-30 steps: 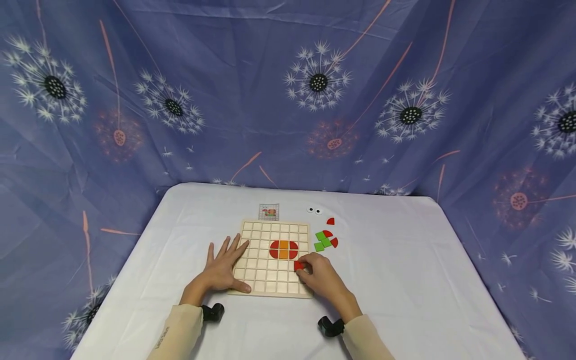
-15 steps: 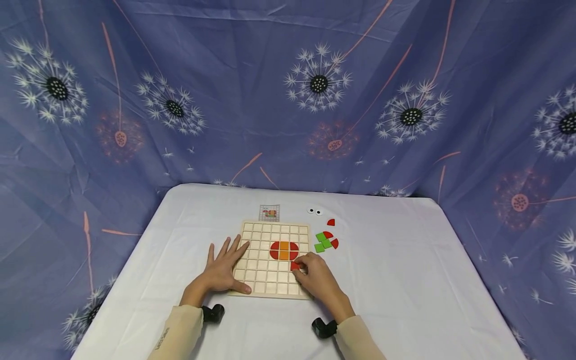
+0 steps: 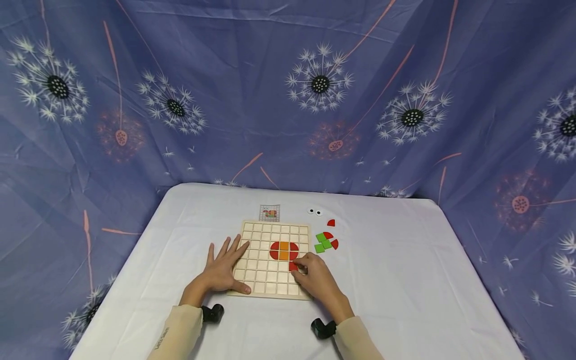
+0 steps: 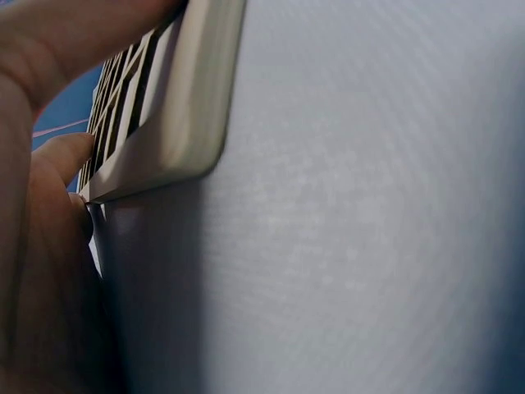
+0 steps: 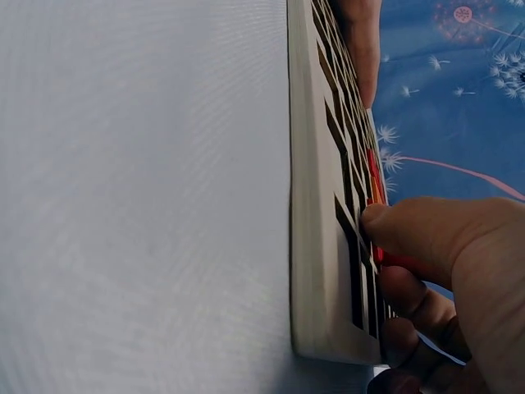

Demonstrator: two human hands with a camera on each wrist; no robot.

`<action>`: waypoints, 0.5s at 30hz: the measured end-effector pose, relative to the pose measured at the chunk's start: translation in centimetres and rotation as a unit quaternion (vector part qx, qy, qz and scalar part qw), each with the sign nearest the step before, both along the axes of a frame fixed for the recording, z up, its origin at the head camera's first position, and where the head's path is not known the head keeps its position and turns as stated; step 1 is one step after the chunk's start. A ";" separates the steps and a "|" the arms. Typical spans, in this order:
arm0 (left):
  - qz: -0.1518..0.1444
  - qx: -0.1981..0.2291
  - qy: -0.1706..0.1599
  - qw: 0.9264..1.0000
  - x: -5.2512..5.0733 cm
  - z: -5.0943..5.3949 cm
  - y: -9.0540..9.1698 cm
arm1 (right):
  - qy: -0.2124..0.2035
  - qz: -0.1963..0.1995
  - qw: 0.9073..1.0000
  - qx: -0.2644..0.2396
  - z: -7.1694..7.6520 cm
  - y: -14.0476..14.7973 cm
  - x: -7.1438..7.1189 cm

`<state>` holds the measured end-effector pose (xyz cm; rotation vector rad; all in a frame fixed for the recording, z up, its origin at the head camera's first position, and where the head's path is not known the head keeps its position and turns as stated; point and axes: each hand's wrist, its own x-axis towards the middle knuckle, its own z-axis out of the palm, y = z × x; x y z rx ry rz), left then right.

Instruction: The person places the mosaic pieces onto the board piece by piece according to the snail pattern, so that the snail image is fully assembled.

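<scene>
A wooden grid board [image 3: 263,263] lies on the white table. Across its left edge rests my left hand [image 3: 220,270], fingers spread, the thumb at the front left corner; the left wrist view shows the hand [image 4: 41,156] against the board's side. My right hand [image 3: 318,277] pinches a red tile [image 3: 293,266] between thumb and fingers, over a cell just below the set pieces. The tile's full outline is partly hidden by the fingers. Two orange squares [image 3: 284,251] sit in the grid, flanked by red quarter-circles [image 3: 274,251]. In the right wrist view the thumb touches the red tile [image 5: 394,259].
Right of the board lie several green squares [image 3: 320,248] with red quarter-circles [image 3: 334,243] beside them. Another red quarter-circle [image 3: 331,223] lies farther back, near two eye discs [image 3: 318,213]. A small pattern card [image 3: 269,213] lies behind the board.
My right hand has shifted slightly left with the red tile, bringing it from near the board's right edge to a cell below the red and orange shape. My left hand stays put.
</scene>
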<state>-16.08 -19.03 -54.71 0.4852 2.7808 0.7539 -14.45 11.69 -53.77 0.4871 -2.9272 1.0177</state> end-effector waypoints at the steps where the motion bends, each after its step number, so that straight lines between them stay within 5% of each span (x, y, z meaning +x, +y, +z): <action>1: 0.000 0.000 0.001 1.000 0.0 0.0 0.0 | -0.001 0.000 1.000 0.000 0.0 0.0 0.0; 15: 0.002 0.004 0.000 1.000 0.1 0.2 0.1 | -0.017 0.027 0.999 -0.035 0.2 1.2 -0.2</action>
